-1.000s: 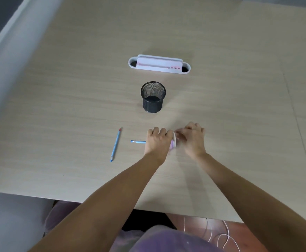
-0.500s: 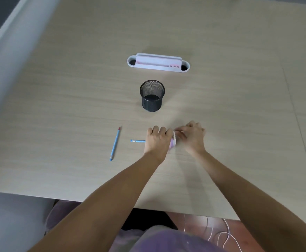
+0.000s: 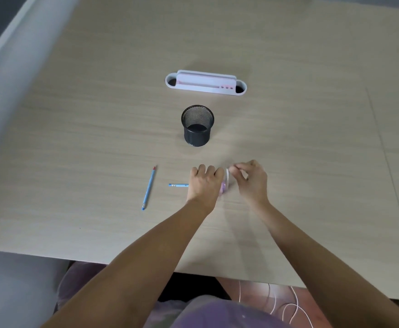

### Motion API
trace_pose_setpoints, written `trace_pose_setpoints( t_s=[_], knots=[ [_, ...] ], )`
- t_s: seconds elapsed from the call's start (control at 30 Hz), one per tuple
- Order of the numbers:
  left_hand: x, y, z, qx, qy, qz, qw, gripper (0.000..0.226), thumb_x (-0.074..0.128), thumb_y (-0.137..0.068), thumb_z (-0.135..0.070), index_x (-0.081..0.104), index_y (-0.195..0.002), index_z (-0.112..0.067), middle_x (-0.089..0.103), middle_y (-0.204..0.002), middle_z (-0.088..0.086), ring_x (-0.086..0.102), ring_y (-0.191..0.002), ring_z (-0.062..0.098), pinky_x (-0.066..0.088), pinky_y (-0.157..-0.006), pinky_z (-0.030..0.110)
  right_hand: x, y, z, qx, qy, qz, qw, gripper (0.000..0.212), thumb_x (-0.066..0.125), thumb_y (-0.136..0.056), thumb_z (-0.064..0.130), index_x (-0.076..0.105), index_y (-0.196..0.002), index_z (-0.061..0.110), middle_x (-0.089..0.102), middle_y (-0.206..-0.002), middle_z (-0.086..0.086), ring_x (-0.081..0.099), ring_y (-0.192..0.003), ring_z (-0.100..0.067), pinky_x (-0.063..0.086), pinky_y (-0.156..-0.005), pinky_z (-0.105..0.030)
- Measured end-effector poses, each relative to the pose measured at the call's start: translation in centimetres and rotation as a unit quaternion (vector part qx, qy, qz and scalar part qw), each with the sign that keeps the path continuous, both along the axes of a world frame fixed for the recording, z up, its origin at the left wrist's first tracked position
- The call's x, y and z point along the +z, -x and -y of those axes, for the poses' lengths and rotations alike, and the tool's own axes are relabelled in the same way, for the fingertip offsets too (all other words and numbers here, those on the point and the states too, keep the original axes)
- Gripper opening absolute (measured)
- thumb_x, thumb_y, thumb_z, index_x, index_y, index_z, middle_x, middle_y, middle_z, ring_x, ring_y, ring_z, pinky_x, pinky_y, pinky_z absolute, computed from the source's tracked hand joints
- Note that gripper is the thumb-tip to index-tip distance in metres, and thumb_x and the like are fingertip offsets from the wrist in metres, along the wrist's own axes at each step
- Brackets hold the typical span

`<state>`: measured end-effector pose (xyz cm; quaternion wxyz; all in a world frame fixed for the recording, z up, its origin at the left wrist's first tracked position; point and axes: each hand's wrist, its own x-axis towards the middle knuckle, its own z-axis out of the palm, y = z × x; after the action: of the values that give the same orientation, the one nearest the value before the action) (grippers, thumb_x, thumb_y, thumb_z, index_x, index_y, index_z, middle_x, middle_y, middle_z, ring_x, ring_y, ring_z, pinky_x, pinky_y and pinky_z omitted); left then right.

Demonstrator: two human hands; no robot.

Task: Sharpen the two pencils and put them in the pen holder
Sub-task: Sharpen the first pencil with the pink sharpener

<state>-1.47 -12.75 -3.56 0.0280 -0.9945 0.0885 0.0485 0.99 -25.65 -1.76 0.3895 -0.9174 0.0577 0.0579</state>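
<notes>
A pink sharpener (image 3: 225, 185) stands on the table between my hands. My left hand (image 3: 204, 184) is closed around it, and a blue pencil (image 3: 179, 185) sticks out to the left from under that hand. My right hand (image 3: 250, 179) pinches something small at the sharpener's right side, probably its crank; the fingers hide it. A second blue pencil (image 3: 148, 188) with a red tip lies loose to the left. The black mesh pen holder (image 3: 197, 125) stands upright and empty behind my hands.
A white and pink desk organiser (image 3: 205, 82) lies further back on the wooden table (image 3: 312, 150). A grey wall runs along the left. White cables (image 3: 286, 304) lie on the floor below the table's near edge.
My right hand's fingers have lifted and shifted slightly at the sharpener's right side. The left hand, both pencils and the pen holder stay where they were.
</notes>
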Motion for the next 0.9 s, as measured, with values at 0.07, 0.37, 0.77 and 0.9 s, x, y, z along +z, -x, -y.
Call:
trace_pose_setpoints(
  t_s=[0.07,0.37,0.77,0.9],
  knots=[
    [0.2,0.0,0.1,0.001,-0.006,0.011,1.0,0.032,0.07,-0.069,-0.022,0.052,-0.096,-0.018,0.059,-0.084,-0.003,0.053,-0.078,0.021,0.039,-0.068,0.03,-1.3,-0.8,-0.3,-0.001,0.035,-0.049,0.998,0.017,0.06,-0.085,0.021,0.074,-0.076,0.021,0.062,-0.082,-0.014,0.057,-0.087,-0.026,0.045,-0.086,-0.048],
    [0.5,0.1,0.5,0.02,-0.032,-0.017,0.999,0.043,0.08,-0.058,-0.022,0.052,-0.091,-0.022,0.057,-0.077,-0.007,0.051,-0.071,0.019,0.034,-0.062,0.027,-4.1,7.7,1.2,0.031,0.061,0.016,0.998,0.01,0.068,-0.085,0.019,0.074,-0.079,0.025,0.052,-0.07,-0.001,0.049,-0.076,-0.022,0.03,-0.073,-0.033],
    [0.5,0.1,0.4,0.002,-0.012,-0.004,1.0,0.028,0.068,-0.066,-0.015,0.051,-0.087,-0.018,0.058,-0.079,-0.002,0.051,-0.074,0.022,0.034,-0.063,0.03,0.0,6.0,1.1,0.037,0.021,0.011,0.999,0.014,0.06,-0.091,0.02,0.069,-0.081,0.017,0.06,-0.08,-0.007,0.052,-0.084,-0.024,0.043,-0.079,-0.042],
    [0.2,-0.1,0.4,-0.002,-0.009,0.015,1.0,0.025,0.069,-0.07,-0.018,0.052,-0.088,-0.017,0.059,-0.079,-0.002,0.053,-0.074,0.022,0.034,-0.064,0.03,0.4,1.6,0.3,0.013,0.022,0.033,0.999,0.017,0.058,-0.092,0.023,0.07,-0.081,0.018,0.064,-0.086,-0.009,0.051,-0.089,-0.024,0.04,-0.081,-0.041]
  ],
)
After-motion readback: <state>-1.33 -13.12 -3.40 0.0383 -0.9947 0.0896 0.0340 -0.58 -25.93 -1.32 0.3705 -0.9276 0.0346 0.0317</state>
